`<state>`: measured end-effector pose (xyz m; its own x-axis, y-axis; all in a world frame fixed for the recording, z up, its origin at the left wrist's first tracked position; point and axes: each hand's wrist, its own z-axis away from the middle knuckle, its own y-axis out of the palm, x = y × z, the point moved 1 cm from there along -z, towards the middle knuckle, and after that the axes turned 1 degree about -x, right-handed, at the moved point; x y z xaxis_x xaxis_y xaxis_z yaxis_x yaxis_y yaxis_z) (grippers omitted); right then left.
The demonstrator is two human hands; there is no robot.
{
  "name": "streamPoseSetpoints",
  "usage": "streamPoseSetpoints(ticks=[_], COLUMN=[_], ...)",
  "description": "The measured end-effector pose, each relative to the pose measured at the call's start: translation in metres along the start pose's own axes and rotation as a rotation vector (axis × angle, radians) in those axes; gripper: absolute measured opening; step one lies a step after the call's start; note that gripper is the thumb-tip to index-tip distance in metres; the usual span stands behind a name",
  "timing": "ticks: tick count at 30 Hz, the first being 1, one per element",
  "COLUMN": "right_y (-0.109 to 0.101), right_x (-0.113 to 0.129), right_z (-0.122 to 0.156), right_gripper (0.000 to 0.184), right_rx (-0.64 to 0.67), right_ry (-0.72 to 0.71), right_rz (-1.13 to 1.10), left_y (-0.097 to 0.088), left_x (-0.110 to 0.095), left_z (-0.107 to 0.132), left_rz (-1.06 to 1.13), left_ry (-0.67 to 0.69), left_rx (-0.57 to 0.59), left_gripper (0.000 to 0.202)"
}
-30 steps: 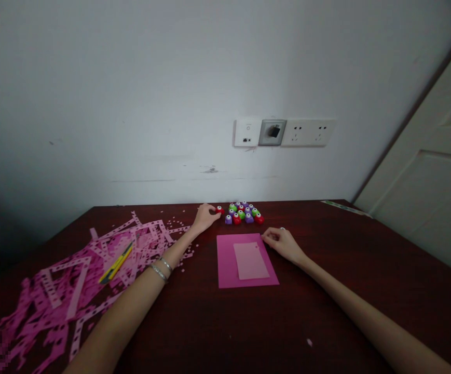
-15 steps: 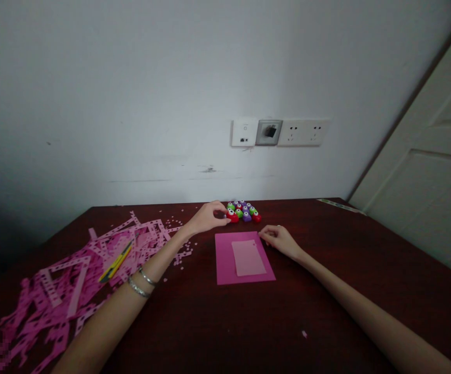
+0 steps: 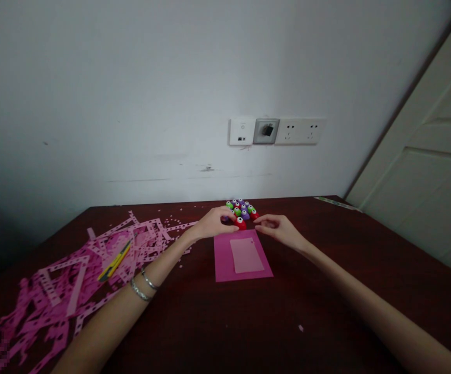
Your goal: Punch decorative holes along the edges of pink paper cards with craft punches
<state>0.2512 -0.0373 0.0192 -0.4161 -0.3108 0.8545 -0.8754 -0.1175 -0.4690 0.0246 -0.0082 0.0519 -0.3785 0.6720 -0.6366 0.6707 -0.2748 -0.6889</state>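
I'm watching from far away, and I read the clock with the big pink sheet [image 3: 223, 259] in the middle. My left hand [image 3: 213, 223] is at 11 o'clock. Its thumb and fingers are closed on a little red toy with one white eye [image 3: 241, 224]. That red toy is at 12 o'clock, just past the far edge of the sheet. I can't tell if it sits on the wood or is lifted a bit. My right hand [image 3: 282, 229] is between 1 and 2 o'clock, by the sheet's far right corner. Its fingertips are a little apart, with a small gap between them and the red toy.

A bunch of eye toys [image 3: 244, 214], green, purple and red, sits close together at 12 o'clock, behind the red one. The far edge of the table [image 3: 326, 291] is just past them, against the wall [image 3: 132, 104]. Dark wood runs from 3 o'clock round to 6, with a tiny pink scrap [image 3: 300, 328] near 5.

A smaller, paler pink paper [image 3: 246, 255] lies on the big sheet. At 9 o'clock there's a messy pile of pink strips [image 3: 78, 286] full of holes, and a yellow knife [image 3: 115, 261] lies on top.
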Motion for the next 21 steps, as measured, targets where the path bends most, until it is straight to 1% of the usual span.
streamPoseSetpoints(ticks=[3, 7, 11, 17, 21], right_y=[-0.003, -0.001, 0.004, 0.005, 0.005], right_x=[0.014, 0.025, 0.027, 0.024, 0.026], right_z=[0.002, 0.005, 0.007, 0.007, 0.008], right_gripper=[0.031, 0.028, 0.023, 0.018, 0.015], right_rx=[0.034, 0.074, 0.098, 0.111, 0.124], right_ry=[-0.038, -0.107, -0.121, -0.132, -0.136], right_rz=[0.032, 0.043, 0.030, 0.058, 0.074], left_y=[0.003, 0.008, 0.012, 0.013, 0.014], left_x=[-0.005, -0.004, -0.005, -0.011, -0.013], left_z=[0.000, 0.000, 0.000, 0.001, 0.001], left_rz=[-0.010, -0.005, 0.009, 0.028, 0.028], left_ry=[0.005, 0.069, 0.101, 0.077, 0.100], left_rx=[0.015, 0.022, 0.042, 0.083, 0.093], left_gripper=[0.016, 0.019, 0.019, 0.018, 0.017])
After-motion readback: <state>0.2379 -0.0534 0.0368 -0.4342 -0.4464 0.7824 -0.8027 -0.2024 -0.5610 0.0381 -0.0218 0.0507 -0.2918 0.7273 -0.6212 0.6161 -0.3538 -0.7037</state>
